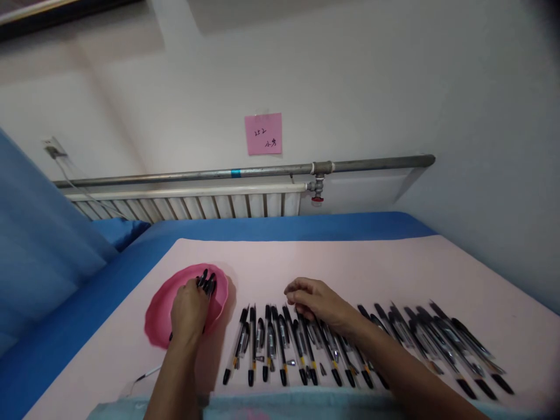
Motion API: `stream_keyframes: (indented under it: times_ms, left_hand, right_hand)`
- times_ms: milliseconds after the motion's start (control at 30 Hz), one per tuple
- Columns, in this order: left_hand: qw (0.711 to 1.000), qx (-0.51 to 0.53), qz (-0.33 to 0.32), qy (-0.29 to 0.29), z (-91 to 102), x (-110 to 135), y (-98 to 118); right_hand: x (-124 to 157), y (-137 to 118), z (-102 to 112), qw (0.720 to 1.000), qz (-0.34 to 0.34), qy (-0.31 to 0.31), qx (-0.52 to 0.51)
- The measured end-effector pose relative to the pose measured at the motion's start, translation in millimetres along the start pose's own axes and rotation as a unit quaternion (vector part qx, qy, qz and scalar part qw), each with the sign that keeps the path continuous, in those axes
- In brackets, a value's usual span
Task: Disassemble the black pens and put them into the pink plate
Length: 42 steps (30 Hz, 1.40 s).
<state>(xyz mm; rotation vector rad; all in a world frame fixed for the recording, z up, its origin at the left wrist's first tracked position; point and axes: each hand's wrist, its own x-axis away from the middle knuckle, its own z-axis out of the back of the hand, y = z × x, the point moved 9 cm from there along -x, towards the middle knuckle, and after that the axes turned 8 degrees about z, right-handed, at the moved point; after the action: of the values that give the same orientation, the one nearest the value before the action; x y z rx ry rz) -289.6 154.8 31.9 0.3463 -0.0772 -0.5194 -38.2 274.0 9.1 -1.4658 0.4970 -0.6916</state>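
Note:
My left hand is closed around a bundle of black pen caps or pens, held over a pink bowl on the pale pink board. My right hand hovers with fingers curled over the left part of a long row of clear pens with black caps; whether it pinches anything is unclear. The row of pens runs on to the right under my right forearm.
The pink board lies on a blue mattress. Behind it are a white radiator, a grey pipe with a red valve and a pink note on the wall. A blue curtain hangs at the left.

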Motion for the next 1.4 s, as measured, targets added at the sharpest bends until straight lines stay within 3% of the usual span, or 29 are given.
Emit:
stream_keyframes:
  times_ms: [267,500,633,733,833,900,967,1200,1400]
  left_hand:
    - [0.998,-0.05,-0.016,-0.032,-15.3,-1,4]
    - [0.996,-0.071,-0.022,-0.044,-11.6,5,7]
    - [0.996,-0.084,-0.032,0.011,5.6,14,20]
    - [0.994,-0.02,-0.09,0.053,19.9,33,45]
    - [0.985,0.025,-0.162,-0.043,3.8,56,70]
    - [0.976,-0.025,-0.176,-0.123,-16.4,69,75]
    - [0.967,-0.094,-0.169,-0.164,-30.1,76,71]
    - [0.955,-0.157,-0.146,-0.206,-30.4,81,55]
    - [0.949,-0.144,-0.151,-0.236,-36.5,81,49]
  right_hand:
    - [0,-3,1,0.998,0.012,-0.003,0.064]
    - [1,-10,1,0.995,0.036,-0.006,0.094]
    - [1,-9,1,0.993,0.044,-0.007,0.106]
    - [0,-10,1,0.992,0.055,-0.003,0.116]
    - [1,-14,1,0.989,0.059,0.002,0.134]
    - [3,-18,1,0.986,0.063,0.004,0.155]
    - [6,-24,0,0.98,0.074,0.01,0.182]
    - [23,-47,-12,0.962,0.134,0.018,0.238]
    - [44,-61,-38,0.953,0.144,0.012,0.264]
